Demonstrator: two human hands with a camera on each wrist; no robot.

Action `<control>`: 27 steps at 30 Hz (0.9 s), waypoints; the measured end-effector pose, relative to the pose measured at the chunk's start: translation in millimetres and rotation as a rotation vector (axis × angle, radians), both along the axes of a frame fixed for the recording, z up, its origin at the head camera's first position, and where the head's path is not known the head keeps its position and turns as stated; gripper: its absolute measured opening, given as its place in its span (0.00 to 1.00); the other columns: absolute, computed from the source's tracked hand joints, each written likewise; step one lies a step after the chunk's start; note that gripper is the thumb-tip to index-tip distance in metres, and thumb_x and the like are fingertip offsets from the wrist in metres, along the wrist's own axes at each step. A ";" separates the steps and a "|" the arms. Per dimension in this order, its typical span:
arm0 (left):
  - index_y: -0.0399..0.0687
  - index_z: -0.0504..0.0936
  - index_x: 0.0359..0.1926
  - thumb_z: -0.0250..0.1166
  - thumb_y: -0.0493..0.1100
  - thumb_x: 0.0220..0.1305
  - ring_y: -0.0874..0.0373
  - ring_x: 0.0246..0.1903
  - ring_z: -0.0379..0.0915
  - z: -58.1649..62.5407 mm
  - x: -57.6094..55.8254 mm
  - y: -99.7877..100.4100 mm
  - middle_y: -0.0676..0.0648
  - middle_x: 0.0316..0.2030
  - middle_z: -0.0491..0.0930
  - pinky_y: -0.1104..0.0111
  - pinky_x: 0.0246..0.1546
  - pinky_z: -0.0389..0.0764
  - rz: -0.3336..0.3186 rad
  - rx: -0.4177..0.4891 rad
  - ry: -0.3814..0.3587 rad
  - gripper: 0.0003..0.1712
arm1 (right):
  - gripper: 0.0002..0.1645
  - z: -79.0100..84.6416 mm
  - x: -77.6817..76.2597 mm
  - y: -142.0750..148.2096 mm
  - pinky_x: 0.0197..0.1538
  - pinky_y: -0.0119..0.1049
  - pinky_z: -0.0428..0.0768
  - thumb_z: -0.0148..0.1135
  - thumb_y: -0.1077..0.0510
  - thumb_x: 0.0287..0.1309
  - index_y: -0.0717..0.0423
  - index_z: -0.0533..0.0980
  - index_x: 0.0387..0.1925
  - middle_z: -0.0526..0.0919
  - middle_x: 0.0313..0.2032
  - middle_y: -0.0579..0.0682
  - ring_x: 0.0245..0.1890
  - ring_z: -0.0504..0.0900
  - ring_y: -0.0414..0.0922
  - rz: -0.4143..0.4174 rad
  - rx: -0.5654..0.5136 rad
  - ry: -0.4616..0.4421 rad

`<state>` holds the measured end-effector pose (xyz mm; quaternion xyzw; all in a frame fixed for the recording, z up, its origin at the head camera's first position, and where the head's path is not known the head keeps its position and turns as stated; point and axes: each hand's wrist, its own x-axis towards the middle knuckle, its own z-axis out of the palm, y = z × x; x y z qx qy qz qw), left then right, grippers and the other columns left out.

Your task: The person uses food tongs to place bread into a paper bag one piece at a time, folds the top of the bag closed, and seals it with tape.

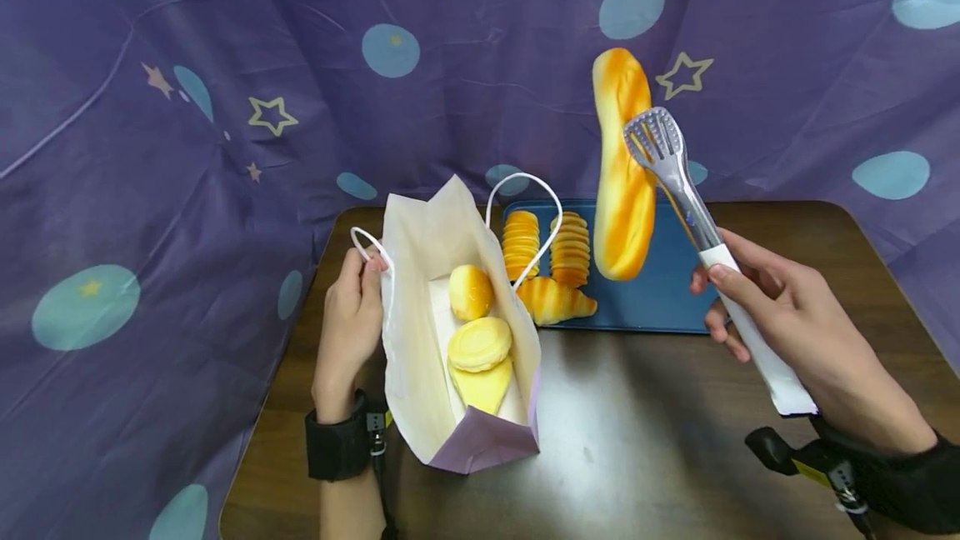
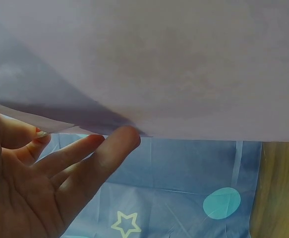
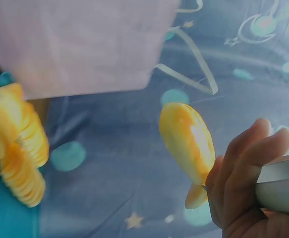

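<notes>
The right hand [image 1: 802,315] curls round the smooth white grip of the tongs [image 1: 761,348], whose metal ends are slotted and studded with bumps. They clasp the loaf [image 1: 622,215], long, round-ended and creased, pale with toasted orange streaks, raised over the tray [image 1: 667,298] near its far edge. The left hand [image 1: 348,315] pinches the rim of the bag [image 1: 483,444] beside a white cord handle; how tightly, I cannot tell. The bag is creased paper, lilac outside, cream within, gaping upward over the worktop [image 1: 600,440], left of centre. Inside lie a glossy rounded bun [image 1: 471,293], a matte yellow disc [image 1: 480,344] and a flat wedge [image 1: 486,386] partly beneath it. On the tray's left side sit two deeply ridged rolls [image 1: 570,248]; the tapering croissant [image 1: 557,302] lies by its near edge.
</notes>
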<state>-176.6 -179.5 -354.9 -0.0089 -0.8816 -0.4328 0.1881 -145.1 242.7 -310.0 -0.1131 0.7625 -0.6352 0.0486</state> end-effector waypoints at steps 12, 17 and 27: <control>0.42 0.73 0.42 0.45 0.43 0.76 0.51 0.58 0.70 -6.6 -5.6 8.3 0.42 0.62 0.75 0.51 0.52 0.73 -0.029 -0.019 -0.004 0.13 | 0.29 22.7 12.2 -15.6 0.09 0.44 0.65 0.40 0.68 0.73 0.60 0.57 0.72 0.76 0.40 0.52 0.16 0.73 0.48 0.145 -0.060 0.094; 0.41 0.73 0.42 0.46 0.43 0.76 0.51 0.57 0.71 -7.3 -7.6 12.0 0.41 0.61 0.76 0.51 0.51 0.73 -0.041 -0.016 0.003 0.12 | 0.29 27.0 16.0 -20.9 0.08 0.41 0.65 0.37 0.71 0.73 0.62 0.56 0.72 0.76 0.40 0.53 0.16 0.73 0.47 0.207 -0.097 0.130; 0.40 0.73 0.42 0.46 0.44 0.77 0.51 0.56 0.71 -8.2 -13.9 16.6 0.40 0.61 0.76 0.52 0.49 0.72 -0.067 -0.003 0.017 0.14 | 0.32 20.2 19.2 -49.1 0.10 0.40 0.73 0.39 0.70 0.73 0.55 0.54 0.75 0.78 0.40 0.51 0.16 0.74 0.46 0.269 -0.004 0.093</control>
